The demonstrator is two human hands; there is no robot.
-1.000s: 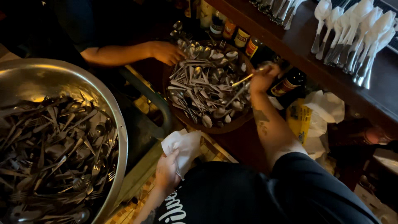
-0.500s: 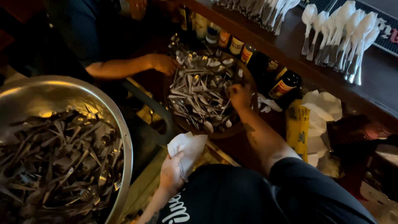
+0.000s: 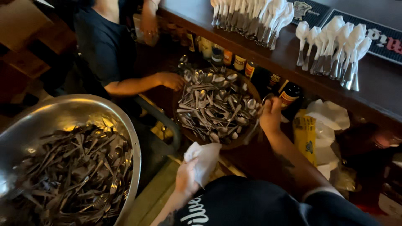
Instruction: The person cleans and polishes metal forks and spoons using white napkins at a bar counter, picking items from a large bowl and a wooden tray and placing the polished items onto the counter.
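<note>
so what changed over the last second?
The right hand drew back from over the spoons to the right rim of the round tray; whether it holds anything is unclear. The co-worker's hand stayed at the tray's left edge. The left hand still grips the white cloth. The metal bowl of forks is unchanged.

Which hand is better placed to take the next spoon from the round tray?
The right hand: it already rests at the edge of the tray of spoons. The left hand is lower, holding a white cloth.
</note>
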